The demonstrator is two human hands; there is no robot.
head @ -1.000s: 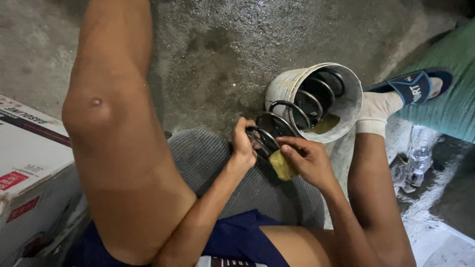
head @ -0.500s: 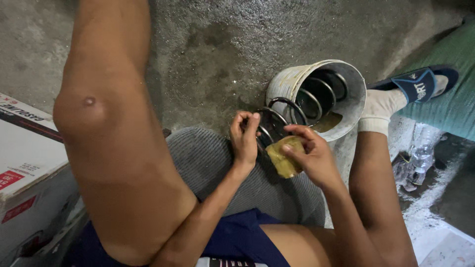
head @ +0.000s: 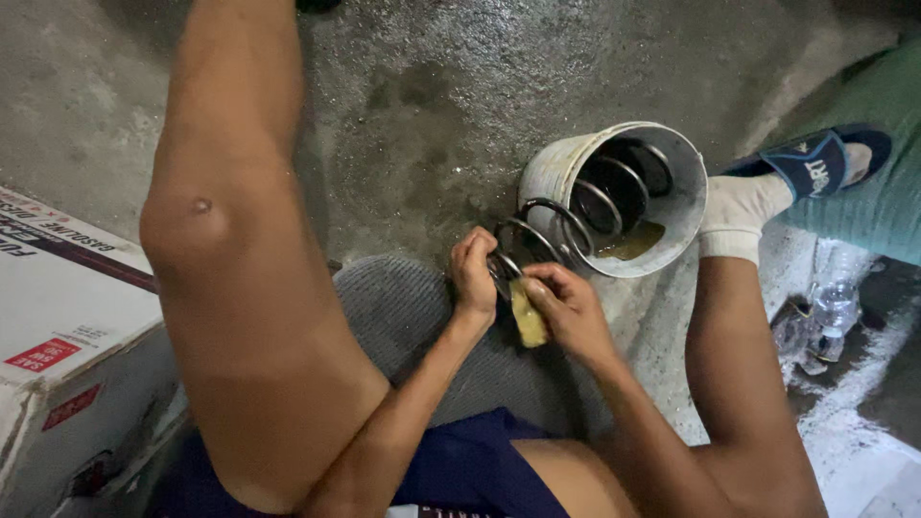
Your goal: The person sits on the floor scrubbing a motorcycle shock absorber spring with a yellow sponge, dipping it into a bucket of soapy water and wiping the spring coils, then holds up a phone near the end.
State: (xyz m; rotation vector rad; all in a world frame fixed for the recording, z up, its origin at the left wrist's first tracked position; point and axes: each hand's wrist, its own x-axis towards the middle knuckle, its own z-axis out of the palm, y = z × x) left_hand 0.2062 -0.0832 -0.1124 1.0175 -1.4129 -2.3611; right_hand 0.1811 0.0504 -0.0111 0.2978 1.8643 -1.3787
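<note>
Scrubbing step: our left hand closes around the near end of the coil spring, whose far end lies beyond the fingers in the tilted bucket; our right hand pinches a yellow sponge against the coil. Next move demands firm grip, rotating coil.

The bucket lies tipped on the floor, a coil spring half inside it. My hands meet at the spring's near end, just before the bucket. A cardboard box sits far left of it, a plastic bottle right.
</note>
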